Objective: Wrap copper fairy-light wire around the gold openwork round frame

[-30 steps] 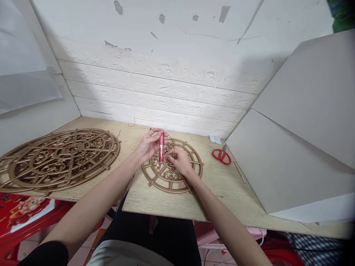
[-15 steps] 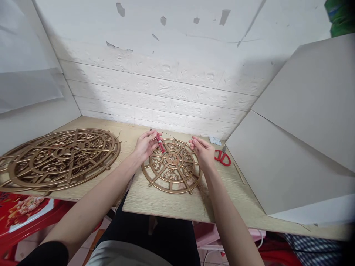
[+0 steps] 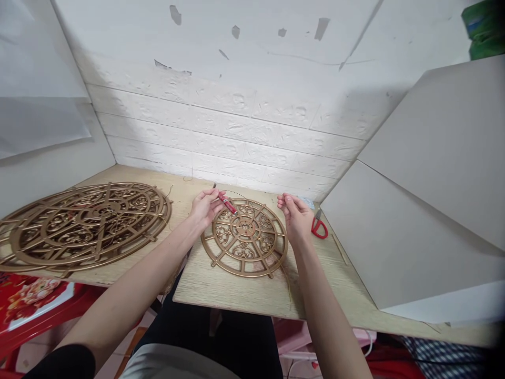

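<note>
My left hand (image 3: 205,206) is closed round a slim red patterned tube with a silver band (image 3: 228,202), its lower end slanting down over a round gold-coloured openwork panel (image 3: 244,252). The tube's exact kind is unclear. From near the left fingers a thin dark wire (image 3: 236,192) arcs rightward above the panel. My right hand (image 3: 295,215) hovers past the panel's right edge, thumb and fingertips pinched together; anything between them is too small to make out. The panel, with scrollwork between its spokes, lies flat on the wooden table (image 3: 236,293).
More gold-coloured panels (image 3: 98,258) lie stacked on the left. Red-handled scissors (image 3: 320,228) rest beyond my right wrist, partly hidden by it. A thin gold cord (image 3: 289,287) trails off the panel's right side. White boards (image 3: 426,200) and a white brick-patterned wall (image 3: 244,121) enclose the table.
My right hand has shifted slightly right, away from the left, and covers more of the scissors. The red tube has tilted to lie more sideways in my left hand.
</note>
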Demonstrator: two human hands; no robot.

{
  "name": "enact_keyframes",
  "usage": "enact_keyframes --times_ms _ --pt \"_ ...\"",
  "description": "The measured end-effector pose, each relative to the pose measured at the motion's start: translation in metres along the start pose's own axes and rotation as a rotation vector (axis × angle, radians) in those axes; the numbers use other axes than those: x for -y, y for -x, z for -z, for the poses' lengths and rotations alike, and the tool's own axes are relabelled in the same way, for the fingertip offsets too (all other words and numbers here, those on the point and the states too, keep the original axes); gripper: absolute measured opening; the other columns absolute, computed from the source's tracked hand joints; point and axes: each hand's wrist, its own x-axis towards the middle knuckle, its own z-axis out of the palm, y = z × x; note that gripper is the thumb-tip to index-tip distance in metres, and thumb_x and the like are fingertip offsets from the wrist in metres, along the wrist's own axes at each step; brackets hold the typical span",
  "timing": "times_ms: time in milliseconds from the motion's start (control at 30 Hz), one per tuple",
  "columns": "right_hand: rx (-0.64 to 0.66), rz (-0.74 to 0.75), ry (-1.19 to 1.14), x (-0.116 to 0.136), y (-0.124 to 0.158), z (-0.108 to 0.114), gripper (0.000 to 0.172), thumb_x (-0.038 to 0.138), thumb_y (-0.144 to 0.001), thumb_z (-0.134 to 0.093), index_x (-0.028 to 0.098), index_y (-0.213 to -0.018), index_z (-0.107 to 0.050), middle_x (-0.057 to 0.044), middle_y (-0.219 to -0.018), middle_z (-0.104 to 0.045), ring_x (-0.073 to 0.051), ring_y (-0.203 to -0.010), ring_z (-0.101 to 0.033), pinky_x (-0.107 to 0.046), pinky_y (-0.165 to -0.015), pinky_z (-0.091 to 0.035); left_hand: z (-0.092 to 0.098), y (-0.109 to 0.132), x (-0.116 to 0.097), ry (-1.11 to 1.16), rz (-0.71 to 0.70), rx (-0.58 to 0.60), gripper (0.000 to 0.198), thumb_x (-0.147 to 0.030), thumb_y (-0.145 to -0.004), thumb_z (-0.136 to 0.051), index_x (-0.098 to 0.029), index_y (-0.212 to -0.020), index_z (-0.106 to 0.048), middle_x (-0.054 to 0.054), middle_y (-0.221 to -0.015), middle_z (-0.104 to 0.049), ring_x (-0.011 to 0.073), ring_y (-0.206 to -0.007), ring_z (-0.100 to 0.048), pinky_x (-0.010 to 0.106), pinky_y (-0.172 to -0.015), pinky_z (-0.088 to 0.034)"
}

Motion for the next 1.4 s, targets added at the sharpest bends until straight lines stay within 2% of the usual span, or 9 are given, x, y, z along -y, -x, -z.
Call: enact_keyframes --times_ms 200,467,600,733,900,1067,1400 --pt "0.047 -0.009 0.000 0.000 0.002 -0.002 0.025 0.024 -0.058 -0.080 0.015 -0.079 -0.070 -0.005 -0.080 -0.071 -0.014 -0.076 -0.066 -0.030 -0.080 -0.054 0.001 -0.002 0.002 0.037 0.013 -0.027 0.012 -0.002 -0.077 -0.055 -0.013 -0.073 -0.052 0.007 -0.071 -0.067 0.0151 -0.064 -0.065 0.032 -0.067 -0.054" --pt "0.074 0.012 0.038 -0.002 0.004 -0.002 0.018 0.025 -0.060 -0.078 0.018 -0.074 -0.069 -0.002 -0.073 -0.069 -0.010 -0.065 -0.061 -0.023 -0.067 -0.051 0.001 -0.003 0.005 0.056 0.011 -0.007 0.011 -0.002 -0.076 -0.057 -0.012 -0.073 -0.053 0.008 -0.070 -0.065 0.0170 -0.067 -0.066 0.035 -0.071 -0.054" --pt "0.245 -0.020 0.116 -0.004 0.012 -0.007 0.016 0.030 -0.067 -0.074 0.019 -0.076 -0.068 0.000 -0.068 -0.066 -0.009 -0.060 -0.056 -0.023 -0.060 -0.047 0.000 -0.002 0.008 0.070 0.000 0.004 0.013 -0.002 -0.074 -0.059 -0.012 -0.072 -0.051 0.007 -0.069 -0.065 0.0175 -0.068 -0.066 0.037 -0.073 -0.054" --pt "0.452 -0.069 0.281 -0.007 0.026 -0.018 0.016 0.034 -0.072 -0.069 0.019 -0.075 -0.067 0.000 -0.068 -0.063 -0.010 -0.061 -0.054 -0.024 -0.061 -0.045 -0.002 0.003 0.008 0.059 -0.002 0.028 0.016 -0.001 -0.074 -0.058 -0.012 -0.068 -0.049 0.006 -0.066 -0.064 0.0162 -0.064 -0.065 0.036 -0.073 -0.054" --pt "0.571 -0.134 0.358 -0.012 0.036 -0.027 0.018 0.036 -0.070 -0.070 0.019 -0.073 -0.065 0.000 -0.071 -0.063 -0.011 -0.064 -0.054 -0.024 -0.062 -0.044 -0.002 0.004 0.013 0.036 0.000 0.026 0.017 0.000 -0.074 -0.058 -0.013 -0.067 -0.048 0.006 -0.067 -0.065 0.0169 -0.066 -0.066 0.038 -0.074 -0.054" --pt "0.584 -0.130 0.364 -0.017 0.037 -0.028 0.019 0.037 -0.070 -0.069 0.018 -0.075 -0.064 0.000 -0.073 -0.063 -0.012 -0.065 -0.054 -0.026 -0.062 -0.044 -0.001 0.002 0.017 0.009 0.014 0.042 0.014 -0.003 -0.075 -0.059 -0.012 -0.071 -0.050 0.008 -0.071 -0.066 0.0169 -0.068 -0.066 0.038 -0.076 -0.053" --pt "0.522 -0.139 0.395 -0.016 0.037 -0.029 0.024 0.041 -0.071 -0.067 0.017 -0.072 -0.061 0.002 -0.062 -0.057 -0.009 -0.057 -0.049 -0.022 -0.055 -0.040 -0.005 0.008 0.016 -0.013 0.006 0.042 0.016 -0.003 -0.075 -0.058 -0.014 -0.070 -0.047 0.005 -0.069 -0.066 0.0157 -0.069 -0.066 0.037 -0.077 -0.053"
